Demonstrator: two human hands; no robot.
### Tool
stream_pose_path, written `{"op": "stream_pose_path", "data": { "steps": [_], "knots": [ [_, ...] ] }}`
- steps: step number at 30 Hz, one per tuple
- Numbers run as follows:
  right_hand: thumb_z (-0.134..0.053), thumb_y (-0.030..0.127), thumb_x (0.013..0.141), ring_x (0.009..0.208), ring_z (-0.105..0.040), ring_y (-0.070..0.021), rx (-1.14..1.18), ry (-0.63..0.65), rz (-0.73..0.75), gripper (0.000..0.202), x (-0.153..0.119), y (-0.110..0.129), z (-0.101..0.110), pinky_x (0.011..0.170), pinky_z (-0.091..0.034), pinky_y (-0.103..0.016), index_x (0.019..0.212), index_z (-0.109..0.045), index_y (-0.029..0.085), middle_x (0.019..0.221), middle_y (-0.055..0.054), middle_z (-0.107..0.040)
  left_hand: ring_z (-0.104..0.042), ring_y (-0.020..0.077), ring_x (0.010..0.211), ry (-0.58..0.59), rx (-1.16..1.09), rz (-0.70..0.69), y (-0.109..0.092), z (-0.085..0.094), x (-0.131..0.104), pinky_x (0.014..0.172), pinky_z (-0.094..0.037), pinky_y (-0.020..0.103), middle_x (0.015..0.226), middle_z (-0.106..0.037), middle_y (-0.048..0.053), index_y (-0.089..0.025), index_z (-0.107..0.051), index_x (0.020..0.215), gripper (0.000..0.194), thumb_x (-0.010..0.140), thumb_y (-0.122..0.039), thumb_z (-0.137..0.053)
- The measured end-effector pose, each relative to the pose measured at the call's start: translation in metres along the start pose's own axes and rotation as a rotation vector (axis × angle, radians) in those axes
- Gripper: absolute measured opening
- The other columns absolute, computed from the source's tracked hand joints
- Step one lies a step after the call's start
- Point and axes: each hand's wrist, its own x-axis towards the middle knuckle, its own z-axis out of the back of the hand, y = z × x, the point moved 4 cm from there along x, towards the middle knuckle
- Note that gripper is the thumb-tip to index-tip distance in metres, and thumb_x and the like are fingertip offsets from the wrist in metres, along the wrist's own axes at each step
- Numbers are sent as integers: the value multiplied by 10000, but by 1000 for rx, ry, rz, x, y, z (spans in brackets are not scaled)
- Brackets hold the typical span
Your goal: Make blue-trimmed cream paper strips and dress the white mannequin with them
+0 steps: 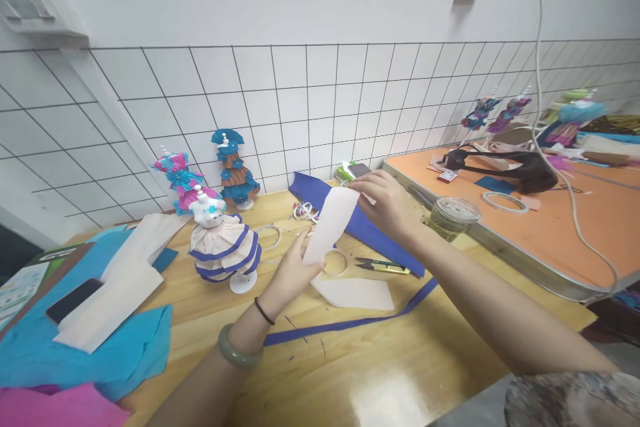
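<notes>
A pale pink paper strip (331, 223) is stretched at a slant above the table between my two hands. My left hand (293, 273) pinches its lower end, and my right hand (385, 203) grips the upper end. Below lies a second pale paper piece (357, 293), beside a roll of tape (335, 263) and thread snips (383, 266). A narrow blue paper strip (345, 325) runs across the table in front of them. Left of my hands stands a small dress form in a white ruffled skirt with blue edging (225, 247).
Two more decorated dress forms stand behind, one pink and blue (179, 180), one brown and teal (235, 170). A large blue sheet (385, 237) lies beyond my hands. Turquoise paper (135, 340) and a phone (75, 300) are at left. An orange table (560, 233) adjoins at right, near a jar (453, 217).
</notes>
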Motion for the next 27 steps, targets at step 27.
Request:
{"op": "stream_pose_path", "data": {
  "steps": [27],
  "knots": [
    [-401,43,736,967,-573,-288,-422,506,-404,456,-92,-115,-45,774,-451,-390,1111,-643,136,1095,-170,-628,-606,198,965,190,460,-53,22,-12,-3,823,-454,282,1062,-670,37,-195,-621,1062,424,695,-74,-446]
  ]
}}
